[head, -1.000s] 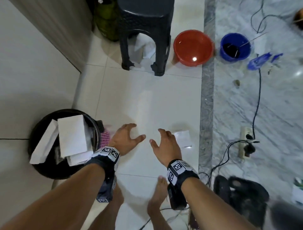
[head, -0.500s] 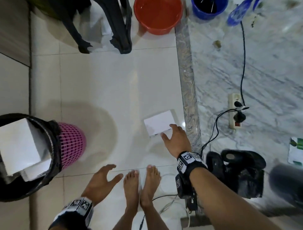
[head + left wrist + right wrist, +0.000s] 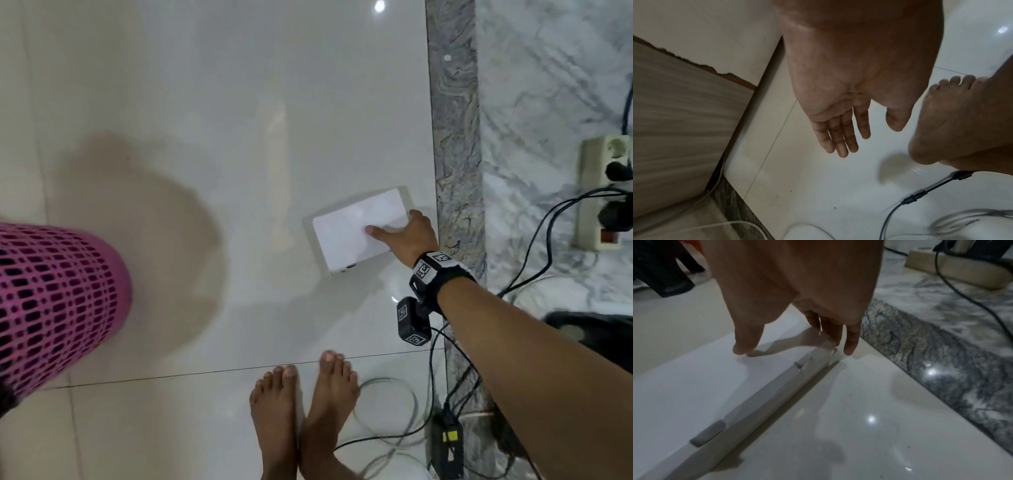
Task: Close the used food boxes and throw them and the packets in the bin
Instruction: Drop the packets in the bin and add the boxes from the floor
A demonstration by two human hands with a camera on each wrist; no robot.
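Though unseen overhead, left hand (image 3: 838,97) empty, right hand (image 3: 407,236) touching food box (image 3: 342,241)

The floor (image 3: 205,102) is made of big shiny white tiles with thin dark lines between them. A bright spot of light (image 3: 379,6) shines on it. On the right runs a grey stone strip (image 3: 455,137) with swirls. Past it the floor is marble (image 3: 548,85), white with grey streaks. A cream power strip (image 3: 589,192) lies there with black plugs in it. Black cables (image 3: 540,240) run from it. The left wrist view shows a cream wall (image 3: 715,32) beside a brown wood-look panel (image 3: 674,113).
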